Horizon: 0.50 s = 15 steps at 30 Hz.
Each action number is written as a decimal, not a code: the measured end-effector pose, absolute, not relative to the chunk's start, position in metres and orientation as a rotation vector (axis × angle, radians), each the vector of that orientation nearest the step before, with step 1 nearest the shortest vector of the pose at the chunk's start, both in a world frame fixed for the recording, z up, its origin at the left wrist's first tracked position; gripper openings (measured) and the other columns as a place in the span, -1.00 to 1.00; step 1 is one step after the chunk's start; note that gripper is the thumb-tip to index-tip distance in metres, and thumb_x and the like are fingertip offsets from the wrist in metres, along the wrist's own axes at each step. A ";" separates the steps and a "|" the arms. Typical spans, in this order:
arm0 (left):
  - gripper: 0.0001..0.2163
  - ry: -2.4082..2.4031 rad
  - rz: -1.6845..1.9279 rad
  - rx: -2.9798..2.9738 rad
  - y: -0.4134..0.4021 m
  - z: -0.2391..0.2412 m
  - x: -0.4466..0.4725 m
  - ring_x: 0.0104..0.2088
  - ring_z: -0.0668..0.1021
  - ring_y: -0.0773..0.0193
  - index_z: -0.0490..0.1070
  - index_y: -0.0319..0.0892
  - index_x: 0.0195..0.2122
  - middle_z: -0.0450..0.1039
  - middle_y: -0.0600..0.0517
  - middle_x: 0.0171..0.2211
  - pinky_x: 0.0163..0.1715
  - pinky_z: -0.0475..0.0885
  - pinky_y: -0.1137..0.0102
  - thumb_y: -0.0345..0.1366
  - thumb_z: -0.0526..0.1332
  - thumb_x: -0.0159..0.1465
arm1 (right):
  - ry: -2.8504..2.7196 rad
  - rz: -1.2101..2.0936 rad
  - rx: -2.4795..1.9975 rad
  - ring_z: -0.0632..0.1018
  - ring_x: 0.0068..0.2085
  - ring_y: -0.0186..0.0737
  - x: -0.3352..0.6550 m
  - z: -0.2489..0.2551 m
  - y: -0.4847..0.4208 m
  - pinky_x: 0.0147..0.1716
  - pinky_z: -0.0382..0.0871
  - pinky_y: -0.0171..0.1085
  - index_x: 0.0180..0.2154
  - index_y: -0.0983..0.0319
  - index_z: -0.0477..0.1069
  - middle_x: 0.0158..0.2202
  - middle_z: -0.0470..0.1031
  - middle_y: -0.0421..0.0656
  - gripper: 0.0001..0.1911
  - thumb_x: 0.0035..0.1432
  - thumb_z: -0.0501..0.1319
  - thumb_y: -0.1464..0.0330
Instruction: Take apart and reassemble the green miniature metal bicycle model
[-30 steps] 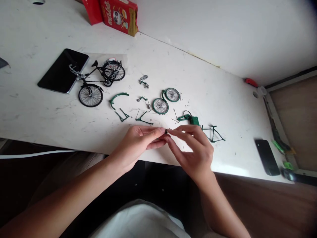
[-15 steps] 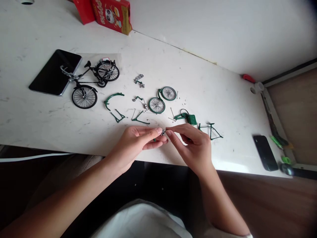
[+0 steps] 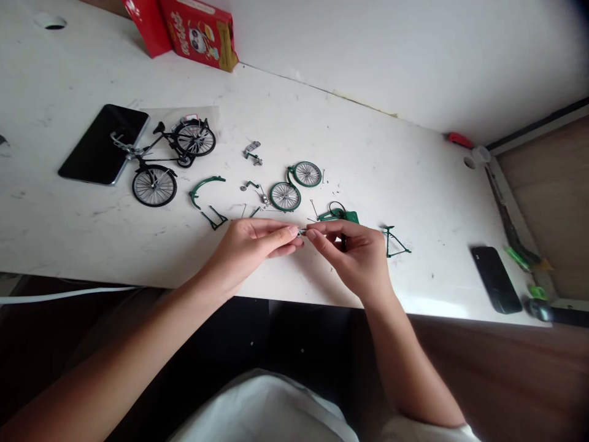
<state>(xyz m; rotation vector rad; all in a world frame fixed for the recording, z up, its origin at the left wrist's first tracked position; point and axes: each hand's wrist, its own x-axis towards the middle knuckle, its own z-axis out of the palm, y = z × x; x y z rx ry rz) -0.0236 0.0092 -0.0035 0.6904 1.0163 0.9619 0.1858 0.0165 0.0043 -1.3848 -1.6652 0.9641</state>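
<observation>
Between my fingertips is a small silvery metal part (image 3: 300,232), too small to name. My left hand (image 3: 264,240) pinches it from the left between thumb and fingers. From the right, the thumb and forefinger of my right hand (image 3: 354,245) close on its other end. Just beyond my hands lie the two spoked wheels (image 3: 285,196) of a green model bicycle, joined by a green curved piece. A green mudguard (image 3: 205,184), a green fork-like piece (image 3: 214,218) and a crank-like piece (image 3: 251,185) lie to the left. The green bicycle frame (image 3: 396,244) is right of my right hand.
A black model bicycle (image 3: 170,153) rests partly on a dark tablet (image 3: 103,144) at the left. A red box (image 3: 202,37) stands at the back. Toward the right edge lie a black phone (image 3: 496,279) and a green-handled tool (image 3: 518,258). Tiny screws are scattered mid-table.
Both hands have risen slightly away from the table's front edge, still pinching the small part. The view has shifted a little. The loose pieces keep their arrangement.
</observation>
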 end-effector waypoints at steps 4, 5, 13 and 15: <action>-0.74 1.090 0.975 1.137 0.026 -0.007 -0.024 -0.08 0.76 0.03 0.77 -0.18 -0.09 0.77 -0.13 -0.12 0.08 0.64 0.19 -0.15 0.51 0.28 | -1.804 0.871 -1.385 0.40 -0.47 -0.34 0.195 -0.006 0.030 -0.44 0.33 -0.25 -0.16 0.15 0.74 -0.30 0.71 -0.16 -0.85 0.34 0.43 0.23; -0.75 1.105 0.969 1.232 0.028 -0.008 -0.023 -0.07 0.76 0.03 0.77 -0.17 -0.08 0.76 -0.12 -0.10 0.07 0.64 0.22 -0.16 0.49 0.29 | -1.851 0.837 -1.369 0.41 -0.47 -0.34 0.197 -0.008 0.031 -0.42 0.35 -0.24 -0.14 0.15 0.74 -0.30 0.71 -0.16 -0.86 0.36 0.41 0.26; -0.80 1.149 0.999 1.606 0.035 -0.023 -0.018 -0.12 0.77 0.07 0.77 -0.14 -0.08 0.77 -0.07 -0.10 -0.02 0.69 0.28 -0.22 0.43 0.34 | -2.016 0.526 -1.256 0.51 -0.43 -0.28 0.204 -0.020 0.025 -0.38 0.39 -0.22 -0.08 0.21 0.72 -0.35 0.69 -0.16 -0.83 0.43 0.32 0.38; -0.80 1.138 1.006 1.598 0.037 -0.028 -0.019 -0.12 0.77 0.07 0.77 -0.14 -0.07 0.77 -0.07 -0.09 -0.01 0.70 0.25 -0.22 0.44 0.34 | -2.000 0.487 -1.261 0.51 -0.44 -0.29 0.204 -0.022 0.025 -0.38 0.40 -0.22 -0.10 0.22 0.72 -0.35 0.70 -0.17 -0.83 0.43 0.32 0.37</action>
